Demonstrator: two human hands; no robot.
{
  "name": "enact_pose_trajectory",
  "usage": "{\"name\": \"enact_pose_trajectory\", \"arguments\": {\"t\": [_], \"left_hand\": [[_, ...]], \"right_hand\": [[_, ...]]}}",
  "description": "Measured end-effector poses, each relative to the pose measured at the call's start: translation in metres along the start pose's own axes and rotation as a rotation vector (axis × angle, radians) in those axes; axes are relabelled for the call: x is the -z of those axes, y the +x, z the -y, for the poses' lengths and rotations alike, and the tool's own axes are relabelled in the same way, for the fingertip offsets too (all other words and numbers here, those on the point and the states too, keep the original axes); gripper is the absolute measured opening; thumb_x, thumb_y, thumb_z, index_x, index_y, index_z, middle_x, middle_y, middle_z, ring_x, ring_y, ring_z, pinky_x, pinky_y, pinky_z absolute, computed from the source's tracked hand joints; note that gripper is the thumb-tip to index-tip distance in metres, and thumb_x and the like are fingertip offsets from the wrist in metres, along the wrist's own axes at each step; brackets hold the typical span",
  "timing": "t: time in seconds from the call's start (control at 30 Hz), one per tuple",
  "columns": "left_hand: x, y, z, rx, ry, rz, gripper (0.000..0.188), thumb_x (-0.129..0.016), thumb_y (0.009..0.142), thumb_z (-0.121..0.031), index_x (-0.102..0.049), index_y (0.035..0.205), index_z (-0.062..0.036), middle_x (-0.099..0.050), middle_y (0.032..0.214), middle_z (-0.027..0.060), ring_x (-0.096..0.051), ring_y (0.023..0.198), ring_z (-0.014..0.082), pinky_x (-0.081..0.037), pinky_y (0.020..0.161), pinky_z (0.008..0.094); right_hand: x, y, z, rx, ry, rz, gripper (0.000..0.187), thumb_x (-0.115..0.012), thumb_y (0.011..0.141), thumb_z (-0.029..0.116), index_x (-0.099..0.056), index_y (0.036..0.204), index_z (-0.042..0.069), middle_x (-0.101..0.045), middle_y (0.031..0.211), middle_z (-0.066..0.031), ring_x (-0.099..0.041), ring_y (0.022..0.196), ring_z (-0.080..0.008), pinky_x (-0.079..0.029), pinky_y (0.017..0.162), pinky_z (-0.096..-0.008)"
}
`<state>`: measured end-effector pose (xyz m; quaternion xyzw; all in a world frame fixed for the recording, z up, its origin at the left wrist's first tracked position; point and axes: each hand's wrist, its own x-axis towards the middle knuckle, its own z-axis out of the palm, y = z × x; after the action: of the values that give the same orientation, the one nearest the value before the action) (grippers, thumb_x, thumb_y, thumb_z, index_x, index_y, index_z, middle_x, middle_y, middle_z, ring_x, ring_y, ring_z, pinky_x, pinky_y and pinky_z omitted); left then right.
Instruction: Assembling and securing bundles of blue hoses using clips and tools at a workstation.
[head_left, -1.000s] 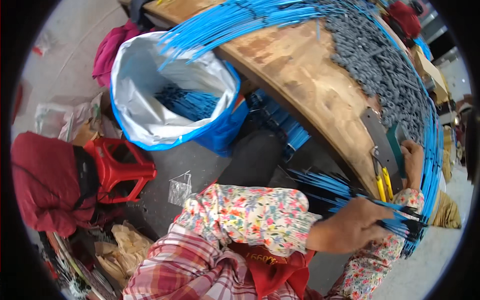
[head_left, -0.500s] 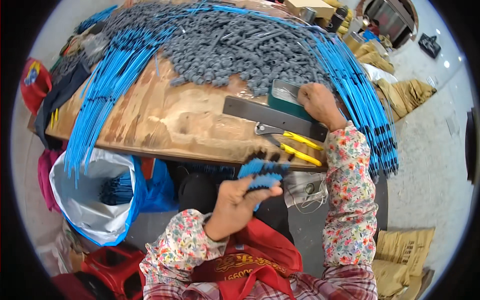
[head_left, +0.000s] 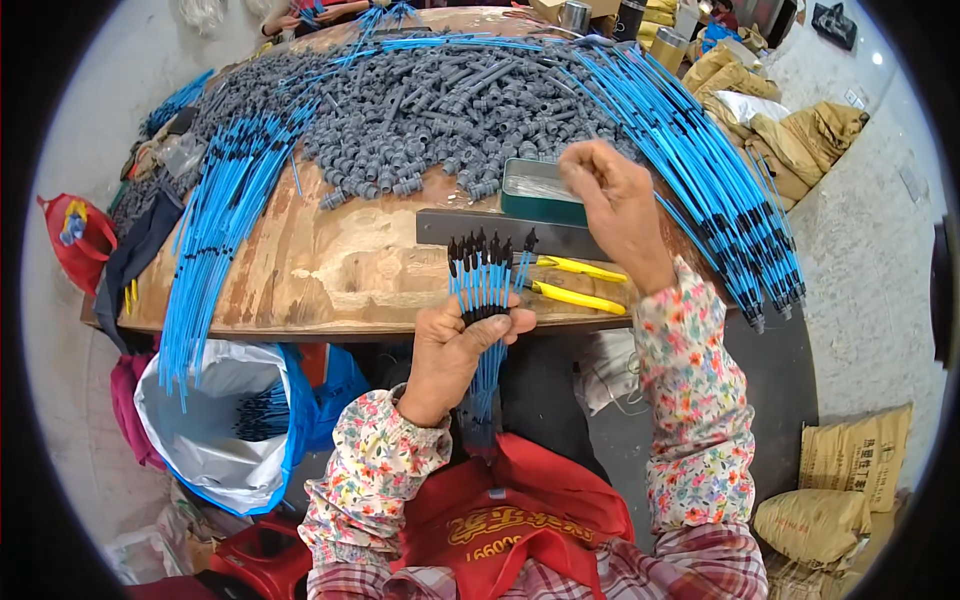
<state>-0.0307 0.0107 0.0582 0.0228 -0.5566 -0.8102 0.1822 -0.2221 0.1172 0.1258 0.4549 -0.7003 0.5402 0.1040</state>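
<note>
My left hand [head_left: 450, 352] is closed round a bundle of thin blue rods with black tips [head_left: 483, 283], held upright over my lap at the table's near edge, tips fanned out at the top. My right hand [head_left: 618, 205] is raised beside a small green tin [head_left: 545, 206]. Its fingers are pinched together, and anything between them is too small to make out. Thin, pale pieces lie inside the tin. Behind the bundle, a flat grey metal bar [head_left: 445, 227] rests on the wood, with yellow-handled pliers [head_left: 580, 298] just in front of it.
Grey plastic fittings [head_left: 420, 125] are heaped across the table. More blue rods lie at the left [head_left: 215, 220] and right [head_left: 700, 160], overhanging the edge. A silver-lined blue bag [head_left: 195, 450] stands below left. Another person's hands [head_left: 283, 20] show at the far edge.
My right hand has lifted away from the green tin. The left hand has turned the rods from a blurred tilt to upright, tips up. The view has shifted slightly.
</note>
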Motion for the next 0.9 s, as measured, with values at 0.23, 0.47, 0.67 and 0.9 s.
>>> {"name": "enact_pose_trajectory", "arguments": {"t": [0.23,0.47,0.67,0.9], "left_hand": [[-0.009,-0.001,-0.003,0.028,0.021,-0.058,0.016,-0.054,0.089,0.001,-0.062,0.103,0.0011,-0.069,0.09,0.0116,-0.066,0.082,0.0157,-0.052,0.072,0.0257],[-0.009,-0.001,-0.003,0.03,0.034,-0.055,0.015,-0.054,0.089,0.001,-0.061,0.102,0.001,-0.069,0.089,0.0118,-0.067,0.08,0.0169,-0.052,0.071,0.0263],[-0.011,-0.002,-0.003,0.009,0.011,-0.068,0.015,-0.054,0.089,0.0,-0.061,0.102,0.0012,-0.069,0.088,0.0123,-0.067,0.08,0.0179,-0.053,0.07,0.027],[-0.013,-0.001,-0.004,0.032,0.028,-0.088,0.015,-0.053,0.089,0.001,-0.061,0.102,0.0009,-0.069,0.087,0.0132,-0.068,0.08,0.0197,-0.054,0.069,0.0274]], "right_hand": [[0.011,-0.039,0.057,0.326,-0.109,0.097,0.014,-0.058,0.08,-0.002,-0.063,0.092,0.002,-0.055,0.074,-0.0093,-0.055,0.061,-0.0207,-0.042,0.054,-0.0283],[0.005,-0.054,0.068,0.228,-0.257,0.092,0.018,-0.062,0.074,0.003,-0.064,0.092,0.004,-0.051,0.074,-0.0098,-0.057,0.067,-0.0281,-0.047,0.059,-0.037],[0.006,-0.056,0.069,0.21,-0.326,0.119,0.022,-0.062,0.073,0.003,-0.065,0.095,0.005,-0.051,0.076,-0.0094,-0.058,0.067,-0.0282,-0.047,0.057,-0.0375],[0.01,-0.061,0.071,0.165,-0.245,0.08,0.025,-0.064,0.071,0.004,-0.065,0.096,0.006,-0.05,0.076,-0.0093,-0.058,0.066,-0.0288,-0.046,0.057,-0.0382]]}}
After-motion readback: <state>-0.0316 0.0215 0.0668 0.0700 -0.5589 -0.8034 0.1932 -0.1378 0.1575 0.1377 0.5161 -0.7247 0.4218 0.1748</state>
